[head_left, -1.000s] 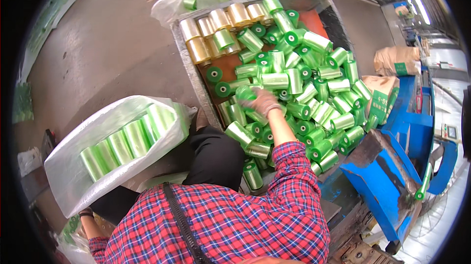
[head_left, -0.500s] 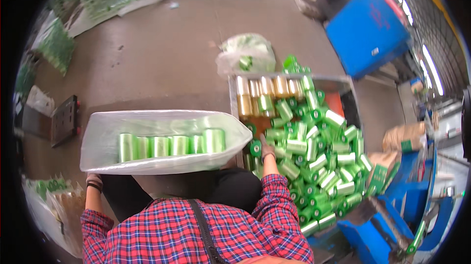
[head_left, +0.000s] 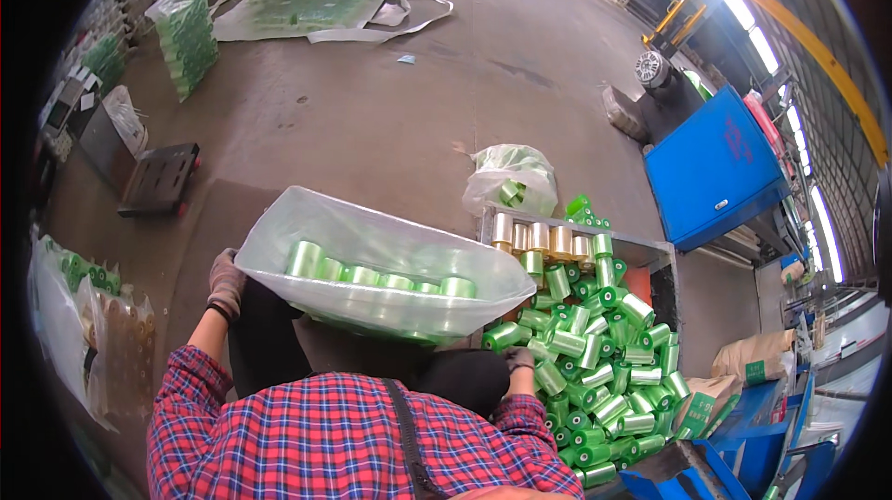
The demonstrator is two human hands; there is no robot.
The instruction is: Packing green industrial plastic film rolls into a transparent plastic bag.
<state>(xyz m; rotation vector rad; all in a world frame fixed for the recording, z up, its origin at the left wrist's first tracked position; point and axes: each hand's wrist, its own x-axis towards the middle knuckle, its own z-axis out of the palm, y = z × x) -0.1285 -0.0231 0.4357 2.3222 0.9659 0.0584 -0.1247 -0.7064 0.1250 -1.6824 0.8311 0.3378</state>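
Observation:
A clear plastic bag point(head_left: 409, 300) with its mouth spread wide lies tilted in front of my knees, with a row of green film rolls point(head_left: 398, 283) inside. My gloved left hand point(head_left: 226, 284) is closed on the bag's left end. My gloved right hand point(head_left: 520, 360) is beside the bag's right end, at the left edge of a heap of green rolls point(head_left: 595, 342). A single green roll point(head_left: 505, 336) is right against it; the fingers are too small and covered to make out their grip.
A metal-edged bin point(head_left: 641, 244) carries the heap and several amber rolls point(head_left: 539, 238). Beyond it sits a filled plastic bag point(head_left: 511, 179). A blue cabinet point(head_left: 715, 165) stands at the far right, a black platform scale point(head_left: 160, 179) at left, and brown paper sacks point(head_left: 753, 356) at right.
The view has tilted up and shifted. The bag now slants, its left end raised with my left hand. My right hand has drawn back toward me from between the rolls.

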